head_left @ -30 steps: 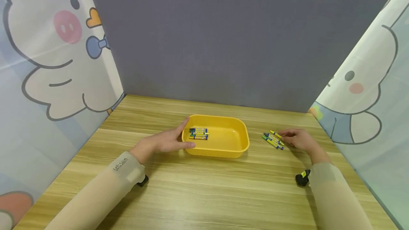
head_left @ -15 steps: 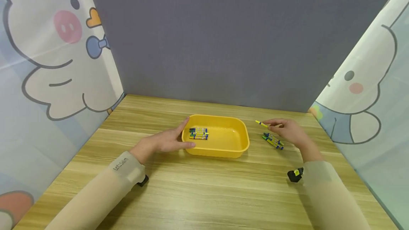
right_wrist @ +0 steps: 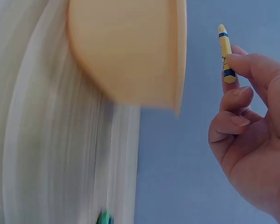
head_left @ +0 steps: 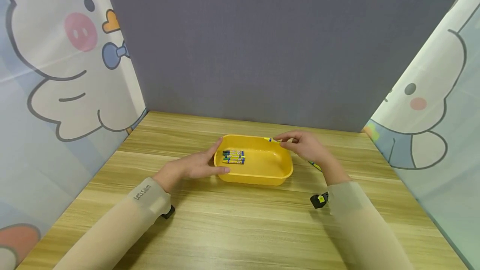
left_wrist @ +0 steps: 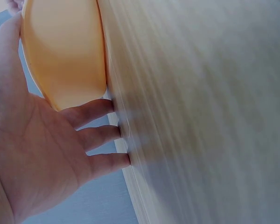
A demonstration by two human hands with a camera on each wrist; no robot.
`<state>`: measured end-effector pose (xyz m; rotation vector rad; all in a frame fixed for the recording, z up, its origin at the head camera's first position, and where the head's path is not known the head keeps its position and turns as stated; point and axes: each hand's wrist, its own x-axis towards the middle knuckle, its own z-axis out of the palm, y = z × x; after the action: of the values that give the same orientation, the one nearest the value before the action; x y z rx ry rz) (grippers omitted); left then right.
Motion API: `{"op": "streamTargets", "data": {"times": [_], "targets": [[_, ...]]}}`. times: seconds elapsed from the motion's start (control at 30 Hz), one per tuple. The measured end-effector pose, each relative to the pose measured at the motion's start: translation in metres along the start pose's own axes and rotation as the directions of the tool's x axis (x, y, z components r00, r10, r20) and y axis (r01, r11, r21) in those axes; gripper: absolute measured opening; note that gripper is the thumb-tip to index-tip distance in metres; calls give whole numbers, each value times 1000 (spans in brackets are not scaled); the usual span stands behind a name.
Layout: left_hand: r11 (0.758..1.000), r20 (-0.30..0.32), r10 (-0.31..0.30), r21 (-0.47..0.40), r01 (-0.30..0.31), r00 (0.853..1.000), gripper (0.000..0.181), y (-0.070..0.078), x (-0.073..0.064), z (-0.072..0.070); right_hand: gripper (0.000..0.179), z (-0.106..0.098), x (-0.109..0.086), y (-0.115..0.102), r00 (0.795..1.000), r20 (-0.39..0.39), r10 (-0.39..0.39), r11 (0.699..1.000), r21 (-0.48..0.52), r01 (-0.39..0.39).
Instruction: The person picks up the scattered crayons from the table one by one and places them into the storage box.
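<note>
A yellow plastic tray [head_left: 262, 176] sits on the table with several crayons [head_left: 233, 157] lying side by side at its left end. My left hand [head_left: 196, 165] rests against that end, thumb and fingers spread. In the left wrist view, the fingertips of the left hand [left_wrist: 42, 144] reach down to the tabletop beside the tray [left_wrist: 65, 51]. Between thumb and index finger, my right hand [head_left: 305, 145] pinches a yellow crayon [right_wrist: 226, 53] with blue bands, over the tray's far right rim. Part of a green-tipped crayon [head_left: 315, 166] shows on the table below the right wrist.
The wood-grain table [head_left: 240, 220] ends at a grey panel [head_left: 277, 53] behind the tray. Cartoon-printed sheets [head_left: 67, 61] stand at both sides. A black device [head_left: 318, 200] is worn at the right wrist.
My right hand has lifted the yellow crayon from the pile on the right and carried it left to the tray's rim. The left hand and tray have stayed in place.
</note>
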<state>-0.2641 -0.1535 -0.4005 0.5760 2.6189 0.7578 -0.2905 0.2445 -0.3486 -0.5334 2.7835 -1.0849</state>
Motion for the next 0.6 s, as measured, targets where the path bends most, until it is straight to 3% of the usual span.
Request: {"op": "streamTargets", "data": {"times": [0.4, 0.6], "targets": [[1000, -4, 6, 19, -6, 1000, 122, 2, 1, -1, 26, 53, 29, -40, 986, 101, -129, 987, 105, 118], [1000, -8, 16, 23, -15, 1000, 121, 1, 0, -1, 26, 86, 39, -50, 984, 127, -126, 988, 102, 113]]}}
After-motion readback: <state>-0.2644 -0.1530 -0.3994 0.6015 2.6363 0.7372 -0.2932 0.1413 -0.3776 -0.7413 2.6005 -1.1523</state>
